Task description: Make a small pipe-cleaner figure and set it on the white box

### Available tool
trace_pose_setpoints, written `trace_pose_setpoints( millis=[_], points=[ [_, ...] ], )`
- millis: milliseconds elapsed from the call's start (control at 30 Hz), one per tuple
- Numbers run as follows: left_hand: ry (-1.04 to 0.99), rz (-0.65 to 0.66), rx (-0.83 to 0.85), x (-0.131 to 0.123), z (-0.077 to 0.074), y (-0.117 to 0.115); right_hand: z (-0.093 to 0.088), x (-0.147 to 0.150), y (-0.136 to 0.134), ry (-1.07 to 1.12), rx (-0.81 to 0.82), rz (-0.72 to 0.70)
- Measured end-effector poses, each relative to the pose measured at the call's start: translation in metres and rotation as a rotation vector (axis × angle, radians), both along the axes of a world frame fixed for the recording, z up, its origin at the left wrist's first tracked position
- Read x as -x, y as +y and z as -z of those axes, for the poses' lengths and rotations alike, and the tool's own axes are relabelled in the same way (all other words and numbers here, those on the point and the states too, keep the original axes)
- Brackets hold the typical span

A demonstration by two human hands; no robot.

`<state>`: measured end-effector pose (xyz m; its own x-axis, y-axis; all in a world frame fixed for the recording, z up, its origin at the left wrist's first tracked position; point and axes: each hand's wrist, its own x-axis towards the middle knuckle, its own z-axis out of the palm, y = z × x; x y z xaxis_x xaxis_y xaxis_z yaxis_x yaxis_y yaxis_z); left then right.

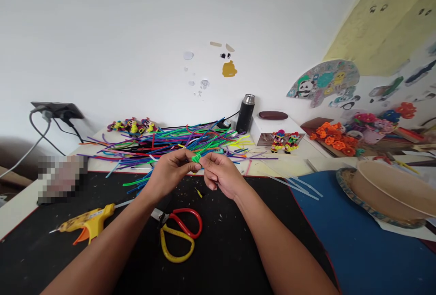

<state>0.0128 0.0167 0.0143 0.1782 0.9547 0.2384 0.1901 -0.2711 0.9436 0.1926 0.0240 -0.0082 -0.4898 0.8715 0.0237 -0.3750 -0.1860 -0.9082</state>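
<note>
Between my two hands is a small coiled green pipe cleaner (pixel 196 158), raised over the far part of the black mat (pixel 231 249). My left hand (pixel 173 170) pinches it from the left with thumb and forefinger. From the right, my right hand (pixel 220 172) pinches it too, its other fingers curled; the fingertips hide part of the coil. Behind the hands lies a heap of coloured pipe cleaners (pixel 177 139). A yellow scrap (pixel 199 192) rests on the mat just below. Nearer me are scissors (pixel 180 236) with one red and one yellow handle.
A yellow glue gun (pixel 88 222) lies at left, near a blurred-out object (pixel 63 179). Clear glue sticks (pixel 299 187) and a large bowl (pixel 395 190) are at right. A black flask (pixel 245 113), a white box (pixel 272 127) and small pipe-cleaner figures (pixel 285 141) stand along the wall.
</note>
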Motion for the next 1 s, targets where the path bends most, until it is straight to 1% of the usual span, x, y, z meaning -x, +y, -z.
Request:
trace_pose_setpoints(
  millis=[133,333,500,633,867,933,1000],
  points=[
    [-0.074,0.057,0.029,0.003,-0.001,0.001,0.000,0.000,0.000,0.033,0.043,-0.060],
    [-0.182,0.258,0.116,0.012,-0.003,0.001,-0.004,-0.003,-0.006,0.045,0.106,-0.188],
    [-0.241,0.298,0.137,0.013,-0.005,0.000,-0.006,-0.004,-0.007,0.065,0.136,-0.234],
    [-0.252,0.274,0.108,0.010,-0.004,0.001,-0.004,-0.001,-0.006,0.065,0.127,-0.185],
    [-0.270,0.121,0.072,0.004,0.000,0.001,0.003,0.008,-0.003,0.051,0.057,0.010],
    [-0.277,0.082,0.057,0.002,0.002,0.002,0.004,0.009,-0.002,0.029,0.017,0.070],
    [-0.313,0.046,0.051,-0.001,0.006,0.003,0.004,0.010,-0.002,-0.013,-0.058,0.115]
  ],
)
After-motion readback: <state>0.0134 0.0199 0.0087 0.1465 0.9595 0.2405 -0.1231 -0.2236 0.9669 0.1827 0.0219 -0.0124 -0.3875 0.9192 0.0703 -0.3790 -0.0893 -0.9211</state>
